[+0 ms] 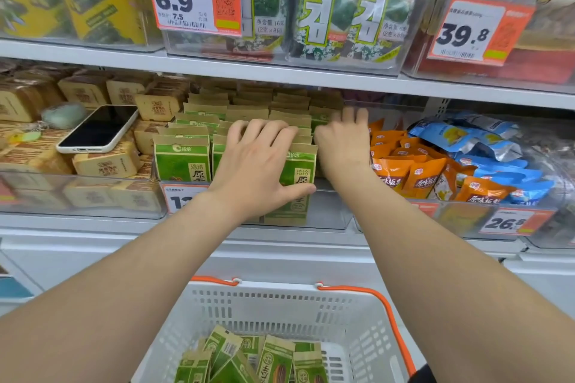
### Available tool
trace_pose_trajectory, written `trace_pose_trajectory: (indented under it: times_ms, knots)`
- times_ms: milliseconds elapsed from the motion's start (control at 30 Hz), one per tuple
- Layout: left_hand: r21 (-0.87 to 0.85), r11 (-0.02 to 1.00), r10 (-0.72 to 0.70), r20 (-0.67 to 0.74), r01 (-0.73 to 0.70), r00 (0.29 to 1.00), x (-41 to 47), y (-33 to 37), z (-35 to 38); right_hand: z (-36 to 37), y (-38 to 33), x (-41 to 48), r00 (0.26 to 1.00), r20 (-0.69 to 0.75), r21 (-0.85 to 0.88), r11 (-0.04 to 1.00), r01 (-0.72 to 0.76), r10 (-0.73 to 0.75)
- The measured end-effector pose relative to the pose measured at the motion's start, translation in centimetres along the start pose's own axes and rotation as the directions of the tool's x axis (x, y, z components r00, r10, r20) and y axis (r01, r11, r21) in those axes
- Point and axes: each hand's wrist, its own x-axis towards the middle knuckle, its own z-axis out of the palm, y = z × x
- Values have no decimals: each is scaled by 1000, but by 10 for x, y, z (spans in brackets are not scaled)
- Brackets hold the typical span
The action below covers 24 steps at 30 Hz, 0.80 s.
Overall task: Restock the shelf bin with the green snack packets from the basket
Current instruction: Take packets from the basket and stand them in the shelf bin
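Note:
Rows of green and tan snack packets [182,162] stand upright in a clear shelf bin [329,211] on the middle shelf. My left hand [258,165] lies over the tops of the front rows, its thumb pressed against the face of the front right packet [297,177]. Just to the right, my right hand [342,143] reaches into the same bin beside the packets, its fingers bent over their tops. Down at the bottom of the view, a white basket [280,308] with orange handles holds several more green packets [273,357].
A phone [98,129] lies on tan boxed snacks in the left bin. Orange packets [413,171] and blue packets [485,146] fill the right bin. Seaweed packs and price tags sit on the shelf above. Orange price tags front the bins.

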Motion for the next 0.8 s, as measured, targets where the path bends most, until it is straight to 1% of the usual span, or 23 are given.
trace_pose_trajectory:
  times_ms: [67, 133, 267, 333, 400, 467, 567, 667, 700, 733, 800]
  knots:
    - [0, 1000, 1, 9, -1, 1000, 0, 0, 0, 2, 0, -3, 992, 90, 2, 996, 86, -86]
    - [1, 1000, 2, 17, -2, 1000, -1, 0, -1, 2, 1, -4, 978, 157, -18, 990, 139, -135]
    - [-14, 1000, -9, 37, 9, 999, -3, 0, -2, -4, 6, -8, 942, 249, -49, 969, 242, -222]
    - [-23, 1000, -16, 42, 17, 999, -5, 0, -4, -10, 11, -14, 928, 289, -38, 966, 255, -234]
    - [-36, 999, -20, 30, 21, 999, -7, -2, -8, -20, 19, -20, 921, 314, 22, 972, 233, -228]
    - [-52, 998, -25, 5, 25, 1000, -9, -2, -13, -31, 30, -29, 936, 266, 97, 973, 212, -230]
    - [-91, 995, -49, -67, 43, 997, -12, 3, -21, -45, 41, -47, 970, 119, 191, 963, 189, -214]
    - [-138, 990, -48, -142, 29, 989, -16, 14, -32, -58, 43, -67, 981, 16, 261, 947, 185, -196]
    - [-162, 987, -36, -128, 15, 991, -18, 18, -36, -63, 43, -72, 982, -11, 286, 941, 182, -187]
    - [-197, 980, -28, -70, 14, 997, -22, 21, -39, -67, 44, -79, 984, -34, 316, 933, 175, -173]
    - [-240, 969, -25, 114, 52, 993, -31, 29, -43, -73, 45, -92, 986, -78, 388, 906, 167, -148]
